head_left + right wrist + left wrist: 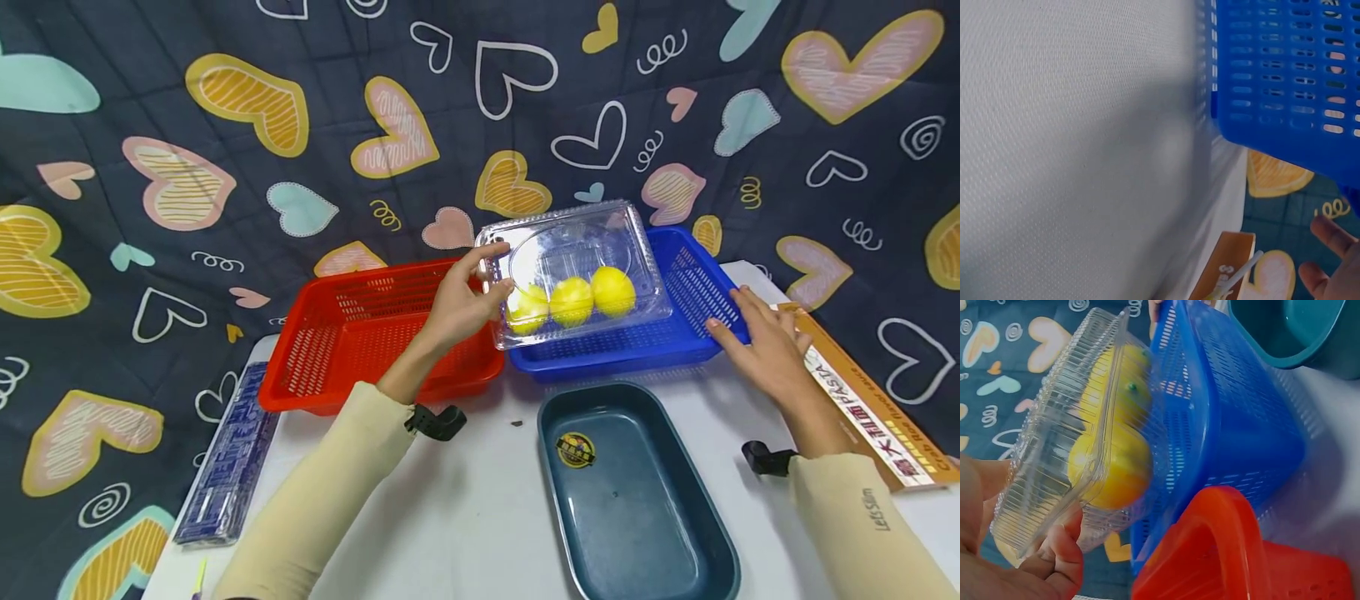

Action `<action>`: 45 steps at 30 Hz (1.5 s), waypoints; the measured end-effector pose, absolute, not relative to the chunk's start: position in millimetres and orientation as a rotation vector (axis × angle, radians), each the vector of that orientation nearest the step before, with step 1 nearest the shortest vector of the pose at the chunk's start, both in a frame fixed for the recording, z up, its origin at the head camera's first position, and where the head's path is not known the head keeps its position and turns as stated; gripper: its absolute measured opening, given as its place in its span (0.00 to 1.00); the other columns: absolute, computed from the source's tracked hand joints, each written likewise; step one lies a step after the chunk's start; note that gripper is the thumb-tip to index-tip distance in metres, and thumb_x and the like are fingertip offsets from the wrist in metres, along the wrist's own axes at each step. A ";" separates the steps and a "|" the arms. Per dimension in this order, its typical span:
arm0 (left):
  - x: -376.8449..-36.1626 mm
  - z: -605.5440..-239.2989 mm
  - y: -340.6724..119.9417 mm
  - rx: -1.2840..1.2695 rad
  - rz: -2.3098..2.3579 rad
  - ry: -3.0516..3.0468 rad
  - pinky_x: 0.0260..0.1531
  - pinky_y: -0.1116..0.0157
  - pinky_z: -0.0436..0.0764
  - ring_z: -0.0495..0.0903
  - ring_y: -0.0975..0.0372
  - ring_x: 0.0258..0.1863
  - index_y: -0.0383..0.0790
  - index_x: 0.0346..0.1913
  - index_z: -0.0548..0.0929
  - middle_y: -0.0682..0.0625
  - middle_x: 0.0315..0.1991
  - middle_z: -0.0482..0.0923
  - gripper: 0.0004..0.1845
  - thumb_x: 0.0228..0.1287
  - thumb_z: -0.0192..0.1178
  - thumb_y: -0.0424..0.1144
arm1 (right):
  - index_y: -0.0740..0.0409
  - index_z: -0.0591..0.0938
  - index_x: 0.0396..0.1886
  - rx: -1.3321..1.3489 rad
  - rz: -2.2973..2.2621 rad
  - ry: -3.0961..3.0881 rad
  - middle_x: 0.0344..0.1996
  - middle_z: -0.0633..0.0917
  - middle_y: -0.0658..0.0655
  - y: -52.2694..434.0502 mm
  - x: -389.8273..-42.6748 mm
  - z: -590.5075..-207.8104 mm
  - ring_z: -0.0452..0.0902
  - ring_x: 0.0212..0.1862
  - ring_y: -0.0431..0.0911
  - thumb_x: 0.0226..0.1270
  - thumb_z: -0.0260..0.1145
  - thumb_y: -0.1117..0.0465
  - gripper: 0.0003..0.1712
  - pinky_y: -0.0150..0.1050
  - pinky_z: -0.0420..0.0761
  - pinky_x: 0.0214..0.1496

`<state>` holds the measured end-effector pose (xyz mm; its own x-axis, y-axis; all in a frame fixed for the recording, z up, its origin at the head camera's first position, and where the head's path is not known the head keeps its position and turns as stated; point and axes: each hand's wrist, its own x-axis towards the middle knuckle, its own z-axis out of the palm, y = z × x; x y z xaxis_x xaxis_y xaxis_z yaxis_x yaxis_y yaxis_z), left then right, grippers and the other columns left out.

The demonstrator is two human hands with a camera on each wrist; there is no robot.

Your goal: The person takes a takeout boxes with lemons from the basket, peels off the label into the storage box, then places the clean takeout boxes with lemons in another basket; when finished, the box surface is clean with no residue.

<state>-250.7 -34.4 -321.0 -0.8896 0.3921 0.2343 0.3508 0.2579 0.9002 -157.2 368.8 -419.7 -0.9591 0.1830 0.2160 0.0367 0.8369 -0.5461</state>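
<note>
A clear plastic box (577, 275), ribbed along its edges and closed with a domed lid, holds three yellow lemons (572, 300) lined up side by side. The left hand (461, 300) grips the box at its left end, thumb on top and fingers underneath, and holds it tilted over the blue basket (690, 283). The left wrist view shows the same box (1066, 444) close up, its lemons (1113, 465) pressed against the clear wall, with the box leaning on the rim of the blue basket (1229, 419).

The right hand (761, 337) lies flat with straight fingers against the blue basket's right edge, grasping nothing.

On the white tabletop (480, 500) stand two slotted baskets, one red (360, 342) and one blue, touching side by side. One dark teal tray (637, 508) sits just in front of the blue basket. One pasta carton (862, 400) lies at the right, and one blue packet (228, 458) lies at the left edge.
</note>
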 end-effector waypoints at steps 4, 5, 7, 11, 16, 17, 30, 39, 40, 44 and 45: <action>-260.7 -326.2 -20.8 0.721 1.738 2.467 0.27 0.63 0.85 0.84 0.45 0.22 0.53 0.70 0.75 0.39 0.49 0.70 0.28 0.70 0.64 0.36 | 0.62 0.53 0.81 -0.168 0.816 -2.754 0.81 0.51 0.69 369.9 -157.3 -420.7 0.48 0.69 0.80 0.78 0.47 0.36 0.46 0.78 0.44 0.60; -263.0 -327.4 -17.6 0.719 1.728 2.478 0.28 0.62 0.86 0.84 0.44 0.22 0.53 0.70 0.75 0.39 0.49 0.71 0.28 0.70 0.64 0.36 | 0.62 0.53 0.81 -0.168 0.816 -2.751 0.81 0.51 0.69 370.0 -157.3 -420.7 0.48 0.69 0.80 0.78 0.47 0.37 0.46 0.77 0.44 0.60; -266.8 -328.9 -11.1 0.713 1.690 2.515 0.28 0.61 0.87 0.84 0.45 0.26 0.53 0.70 0.75 0.42 0.52 0.73 0.27 0.69 0.65 0.37 | 0.62 0.54 0.81 -0.168 0.811 -2.747 0.81 0.51 0.69 370.2 -157.3 -421.1 0.49 0.69 0.80 0.78 0.47 0.37 0.46 0.77 0.45 0.60; -274.3 -332.3 1.4 0.700 1.570 2.605 0.29 0.61 0.87 0.81 0.53 0.48 0.54 0.69 0.76 0.49 0.66 0.73 0.27 0.68 0.66 0.38 | 0.63 0.54 0.81 -0.177 0.805 -2.741 0.81 0.52 0.69 369.7 -157.5 -421.3 0.51 0.67 0.80 0.77 0.48 0.37 0.46 0.76 0.46 0.59; -283.7 -339.8 15.2 0.696 1.418 2.662 0.35 0.63 0.85 0.76 0.52 0.60 0.58 0.69 0.76 0.47 0.70 0.69 0.27 0.68 0.65 0.41 | 0.63 0.55 0.80 -0.176 0.820 -2.728 0.80 0.53 0.69 369.2 -157.8 -422.7 0.52 0.66 0.80 0.77 0.50 0.38 0.45 0.77 0.46 0.60; -285.8 -341.8 17.6 0.702 1.397 2.666 0.36 0.63 0.84 0.77 0.52 0.60 0.58 0.69 0.76 0.46 0.70 0.69 0.27 0.68 0.65 0.41 | 0.63 0.55 0.80 -0.175 0.823 -2.727 0.80 0.53 0.69 368.8 -157.7 -422.9 0.52 0.66 0.80 0.77 0.50 0.38 0.45 0.77 0.46 0.60; -303.5 -348.0 46.2 0.683 1.225 2.721 0.58 0.49 0.82 0.77 0.49 0.64 0.54 0.70 0.75 0.45 0.69 0.75 0.27 0.69 0.65 0.43 | 0.62 0.54 0.81 -0.188 0.857 -2.736 0.81 0.52 0.68 364.7 -157.8 -423.2 0.53 0.67 0.80 0.78 0.50 0.38 0.45 0.77 0.45 0.61; -310.7 -353.8 52.8 0.639 1.178 2.717 0.24 0.68 0.72 0.79 0.59 0.22 0.54 0.68 0.76 0.48 0.25 0.76 0.25 0.69 0.65 0.43 | 0.61 0.54 0.81 -0.213 0.878 -2.736 0.82 0.51 0.67 365.3 -157.6 -421.6 0.52 0.68 0.79 0.78 0.50 0.38 0.45 0.78 0.44 0.63; -311.6 -354.0 53.0 0.638 1.176 2.714 0.26 0.68 0.73 0.79 0.58 0.24 0.53 0.68 0.76 0.47 0.28 0.78 0.25 0.69 0.65 0.43 | 0.61 0.54 0.81 -0.214 0.878 -2.736 0.82 0.51 0.67 365.8 -157.5 -421.4 0.52 0.68 0.79 0.78 0.50 0.39 0.45 0.78 0.44 0.62; -314.6 -354.0 54.0 0.639 1.143 2.712 0.37 0.63 0.79 0.76 0.57 0.34 0.51 0.67 0.76 0.43 0.44 0.81 0.26 0.68 0.67 0.43 | 0.61 0.54 0.81 -0.216 0.874 -2.737 0.81 0.51 0.67 367.6 -157.2 -421.0 0.52 0.67 0.79 0.78 0.50 0.39 0.45 0.77 0.45 0.62; -315.4 -353.9 54.6 0.638 1.129 2.718 0.41 0.62 0.79 0.75 0.57 0.37 0.51 0.67 0.76 0.43 0.49 0.81 0.26 0.67 0.67 0.44 | 0.61 0.54 0.81 -0.217 0.872 -2.737 0.81 0.51 0.67 368.0 -157.1 -421.0 0.53 0.67 0.79 0.78 0.50 0.39 0.44 0.76 0.45 0.61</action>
